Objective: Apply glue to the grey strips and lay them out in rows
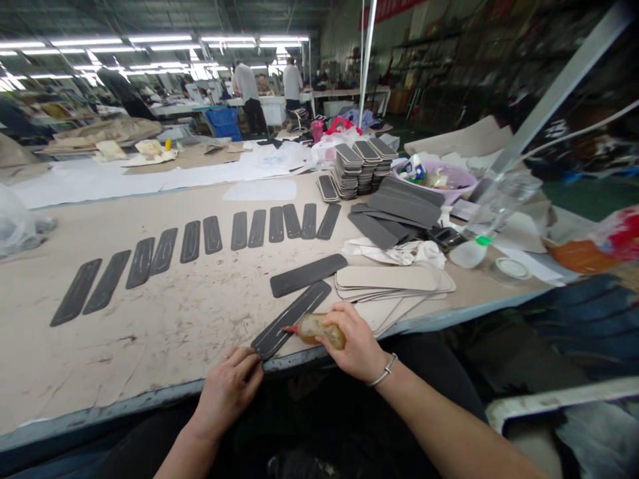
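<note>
My right hand (pixel 353 338) is wrapped round a squeeze bottle (pixel 315 327) of yellowish liquid. Its red nozzle points left, over a long dark grey strip (pixel 294 314) with shiny wet lines on it. My left hand (pixel 233 382) pinches the near left end of that strip at the table's front edge. Another dark strip (pixel 308 274) lies just behind it. To the right sits a pile of beige strips (pixel 387 279). Several dark strips with shiny lines, one of them at the far left (pixel 77 293), form a row across the table (pixel 164 346).
Stacks of rimmed pieces (pixel 348 166), loose dark strips (pixel 407 199), a white cloth (pixel 394 251) and a purple basin (pixel 462 178) stand at the back right. A clear bottle (pixel 469 253) lies near a tape roll (pixel 512 268). People work at far tables.
</note>
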The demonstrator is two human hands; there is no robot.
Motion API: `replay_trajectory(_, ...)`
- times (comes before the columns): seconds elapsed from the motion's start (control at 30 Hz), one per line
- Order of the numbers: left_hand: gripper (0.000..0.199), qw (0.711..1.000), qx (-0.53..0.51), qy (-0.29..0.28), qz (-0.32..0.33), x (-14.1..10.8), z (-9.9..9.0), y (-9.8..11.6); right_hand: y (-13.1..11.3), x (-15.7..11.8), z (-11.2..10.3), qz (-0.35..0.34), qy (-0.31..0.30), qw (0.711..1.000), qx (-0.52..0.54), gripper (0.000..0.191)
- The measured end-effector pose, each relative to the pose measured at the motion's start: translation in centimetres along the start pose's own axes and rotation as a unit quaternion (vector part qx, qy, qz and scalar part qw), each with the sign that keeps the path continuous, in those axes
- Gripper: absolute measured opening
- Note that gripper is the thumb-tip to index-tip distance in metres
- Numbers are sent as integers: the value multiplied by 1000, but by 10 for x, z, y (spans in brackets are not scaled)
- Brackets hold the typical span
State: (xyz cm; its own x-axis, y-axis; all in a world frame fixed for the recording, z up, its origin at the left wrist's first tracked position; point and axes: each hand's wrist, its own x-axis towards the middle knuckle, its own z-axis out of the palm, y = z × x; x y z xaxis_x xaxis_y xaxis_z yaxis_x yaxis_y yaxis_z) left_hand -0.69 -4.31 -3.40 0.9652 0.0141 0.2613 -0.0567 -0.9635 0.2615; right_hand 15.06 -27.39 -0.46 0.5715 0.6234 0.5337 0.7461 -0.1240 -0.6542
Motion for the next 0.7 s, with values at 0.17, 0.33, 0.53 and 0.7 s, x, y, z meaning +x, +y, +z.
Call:
replay_trajectory(0.17,9,1000,7,12,0,0,-2,-5,24,3,-23,40,96,990,-91,28)
replay_trajectory(0.33,8,1000,22,19,0,-6,-6,-16,36,8,-41,62,178,975,-120,27)
replay_trajectory(0.53,11,998,56,7,-8,-10,-6,-20,37,16,-38,62,179,974,-124,26)
replay_trajectory(0.7,10,998,65,3,3,-8,-4,-16,37,16,-33,69,162,975,-136,24)
